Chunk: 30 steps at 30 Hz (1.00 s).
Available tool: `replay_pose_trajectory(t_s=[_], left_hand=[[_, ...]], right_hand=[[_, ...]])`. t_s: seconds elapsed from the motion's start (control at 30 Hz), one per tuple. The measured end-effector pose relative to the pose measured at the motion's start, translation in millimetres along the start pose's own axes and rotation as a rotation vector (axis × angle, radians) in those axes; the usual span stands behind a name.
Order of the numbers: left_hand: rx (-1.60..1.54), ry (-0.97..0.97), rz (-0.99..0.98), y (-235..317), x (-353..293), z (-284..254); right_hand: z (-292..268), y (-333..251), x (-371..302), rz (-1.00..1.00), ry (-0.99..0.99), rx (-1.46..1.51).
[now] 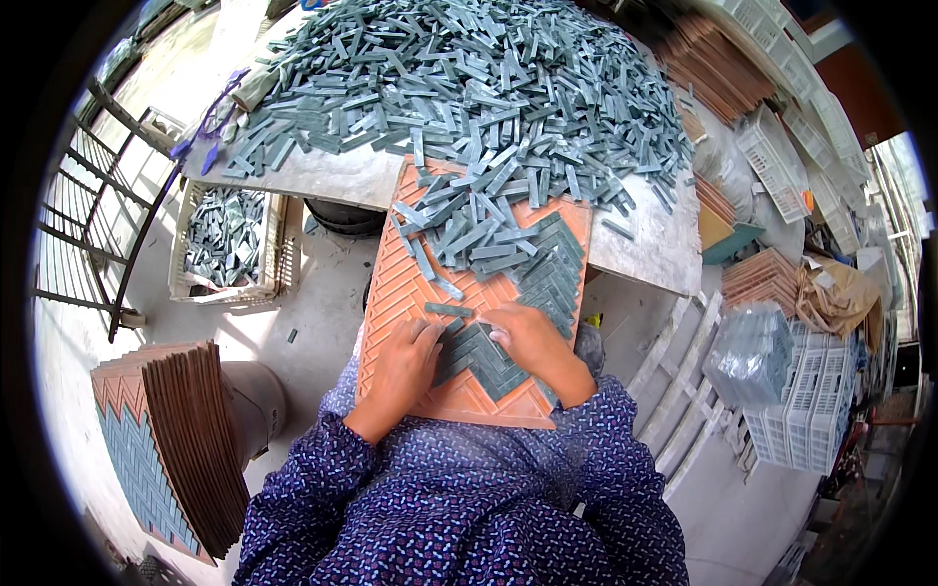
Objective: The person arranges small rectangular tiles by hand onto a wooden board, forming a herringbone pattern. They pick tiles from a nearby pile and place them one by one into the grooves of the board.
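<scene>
On my lap lies an orange herringbone-grooved tray (391,293), its far end resting against the table edge. Green stone strips (489,363) fill grooves near its front and along its right side. My left hand (403,366) is closed over the tray's left part, fingertips at a strip (452,330) beside the filled patch. My right hand (532,342) is closed above that patch, thumb and fingers bent together; what they hold, if anything, is hidden. Just beyond the fingertips of both hands lies a loose strip (447,310). A heap of loose strips (469,230) covers the tray's far part.
A large pile of green strips (459,78) spreads over the pale table (645,249). At left stand a crate of strips (277,264) and a stack of trays (191,430). White crates (796,430), more orange trays (762,280) and a white slatted rack (674,381) are at right.
</scene>
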<state>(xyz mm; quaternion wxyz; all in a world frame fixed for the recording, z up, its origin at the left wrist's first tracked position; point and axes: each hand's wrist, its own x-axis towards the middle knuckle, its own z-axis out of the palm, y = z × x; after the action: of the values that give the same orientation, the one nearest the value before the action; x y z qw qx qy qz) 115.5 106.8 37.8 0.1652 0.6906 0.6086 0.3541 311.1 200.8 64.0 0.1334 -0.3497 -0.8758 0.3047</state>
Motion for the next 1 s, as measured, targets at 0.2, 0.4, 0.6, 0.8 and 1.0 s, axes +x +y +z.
replay_pose_trajectory(t_s=[0.2, 0.4, 0.6, 0.8, 1.0], left_hand=[[-0.043, 0.006, 0.021, -1.5, 4.3, 13.5], [-0.088, 0.058, 0.056, 4.0, 14.5, 16.3], [-0.161, -0.006, -0.154, -7.1, 18.7, -4.1], [-0.089, -0.025, -0.027, -5.8, 14.5, 8.0], [-0.160, 0.043, -0.142, -8.3, 25.0, -5.3]], right_hand=[[3.4, -1.0, -0.6, 0.092, 0.117, 0.109], [8.3, -10.3, 15.3, 0.028, 0.186, 0.047], [15.2, -3.4, 30.6, -0.097, 0.213, -0.130], [14.8, -4.7, 31.4, -0.197, 0.246, -0.221], [-0.4, -7.1, 9.5, -0.033, 0.263, -0.126]])
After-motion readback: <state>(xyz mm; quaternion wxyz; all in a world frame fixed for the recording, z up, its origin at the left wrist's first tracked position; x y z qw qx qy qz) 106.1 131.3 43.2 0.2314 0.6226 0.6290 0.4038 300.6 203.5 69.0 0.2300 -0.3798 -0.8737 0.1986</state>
